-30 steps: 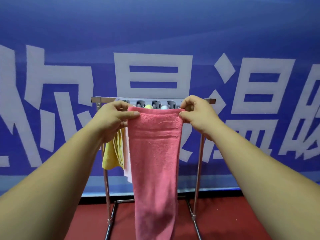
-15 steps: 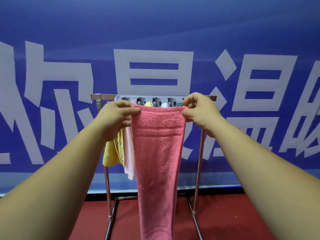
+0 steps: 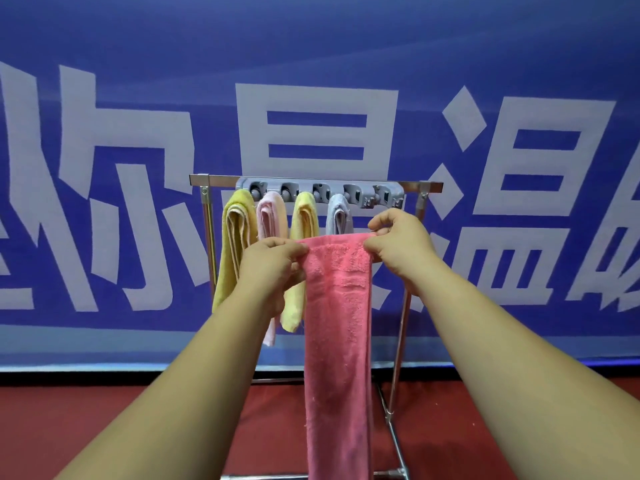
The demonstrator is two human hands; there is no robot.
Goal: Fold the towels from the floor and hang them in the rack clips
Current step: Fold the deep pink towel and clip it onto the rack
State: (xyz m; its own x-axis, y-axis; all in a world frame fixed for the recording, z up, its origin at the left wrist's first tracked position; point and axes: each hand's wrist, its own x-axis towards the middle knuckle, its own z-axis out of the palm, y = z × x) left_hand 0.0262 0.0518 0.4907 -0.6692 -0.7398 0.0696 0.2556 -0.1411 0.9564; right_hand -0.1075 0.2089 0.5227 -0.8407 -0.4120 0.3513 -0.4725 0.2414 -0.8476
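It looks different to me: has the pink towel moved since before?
Yes: the pink towel dropped; its top edge, earlier level with the clip bar, now sits below it.

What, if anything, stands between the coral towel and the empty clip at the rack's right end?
Nothing visible does. The coral towel, pinched by left hand and right hand, hangs below the empty clip; the grey towel hangs left of it.
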